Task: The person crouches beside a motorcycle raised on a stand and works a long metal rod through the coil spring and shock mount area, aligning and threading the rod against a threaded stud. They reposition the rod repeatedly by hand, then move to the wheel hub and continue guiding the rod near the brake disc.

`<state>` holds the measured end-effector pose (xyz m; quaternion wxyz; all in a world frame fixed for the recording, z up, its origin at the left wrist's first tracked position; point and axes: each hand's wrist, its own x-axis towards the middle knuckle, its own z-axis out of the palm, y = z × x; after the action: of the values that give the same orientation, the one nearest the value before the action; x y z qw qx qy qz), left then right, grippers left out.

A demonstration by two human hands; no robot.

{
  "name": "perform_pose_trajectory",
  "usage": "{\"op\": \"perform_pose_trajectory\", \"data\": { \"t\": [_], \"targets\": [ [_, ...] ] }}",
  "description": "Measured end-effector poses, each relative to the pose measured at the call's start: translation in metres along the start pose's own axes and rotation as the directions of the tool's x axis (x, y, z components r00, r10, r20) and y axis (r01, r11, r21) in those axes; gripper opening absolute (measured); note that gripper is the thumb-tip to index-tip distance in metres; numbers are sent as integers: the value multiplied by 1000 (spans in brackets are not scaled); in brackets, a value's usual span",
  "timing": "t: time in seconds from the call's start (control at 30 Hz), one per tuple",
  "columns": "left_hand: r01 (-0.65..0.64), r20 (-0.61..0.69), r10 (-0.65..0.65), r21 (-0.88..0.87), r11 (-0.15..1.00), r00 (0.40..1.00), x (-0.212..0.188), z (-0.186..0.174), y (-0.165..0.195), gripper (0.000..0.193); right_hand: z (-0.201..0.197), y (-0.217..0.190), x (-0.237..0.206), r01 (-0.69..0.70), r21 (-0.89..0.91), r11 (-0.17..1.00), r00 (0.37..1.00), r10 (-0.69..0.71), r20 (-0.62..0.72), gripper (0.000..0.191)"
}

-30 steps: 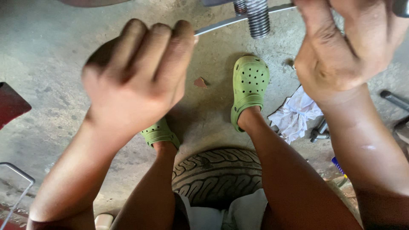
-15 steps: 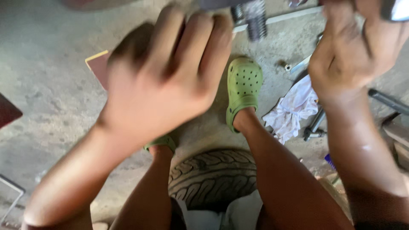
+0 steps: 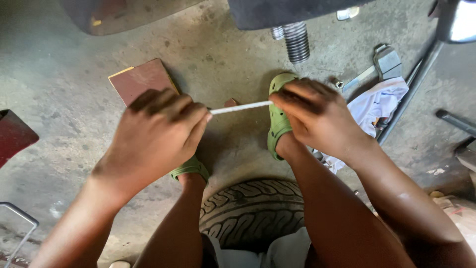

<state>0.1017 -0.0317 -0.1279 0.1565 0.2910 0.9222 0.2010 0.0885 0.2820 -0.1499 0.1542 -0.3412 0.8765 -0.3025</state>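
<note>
A thin white rod point(image 3: 241, 107) runs level between my two hands. My left hand point(image 3: 156, 136) grips its left end in closed fingers, and my right hand point(image 3: 317, 116) pinches its right end. Both hands hover over a concrete floor, above my feet in green clogs point(image 3: 277, 119). A threaded metal bolt point(image 3: 296, 40) hangs down from a dark part at the top, just above my right hand.
I sit on a tyre point(image 3: 253, 211) lying flat. A reddish-brown board point(image 3: 141, 79) lies on the floor at upper left. A white rag point(image 3: 379, 106), a metal tool point(image 3: 382, 67) and a long dark bar point(image 3: 411, 94) lie to the right. A wire frame point(image 3: 20, 218) sits at lower left.
Both hands have come down from near the bolt at the top to the middle of the view, the rod still between them. The view has shifted, showing the board.
</note>
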Motion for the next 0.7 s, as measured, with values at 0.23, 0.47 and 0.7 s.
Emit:
{"op": "perform_pose_trajectory", "data": {
  "t": [0.23,0.47,0.7],
  "targets": [
    [4,-164,-207,-776,630,965,32,22,12,27,11,-2,-9,-103,-85,991,980,116,161,22],
    [-221,-208,-214,-975,-39,955,81,42,24,20,23,-3,-23,-97,-113,989,987,110,117,17],
    [-226,-263,-260,-960,164,929,75,25,32,12,24,3,-27,-99,-103,990,986,112,127,19]
  ]
}}
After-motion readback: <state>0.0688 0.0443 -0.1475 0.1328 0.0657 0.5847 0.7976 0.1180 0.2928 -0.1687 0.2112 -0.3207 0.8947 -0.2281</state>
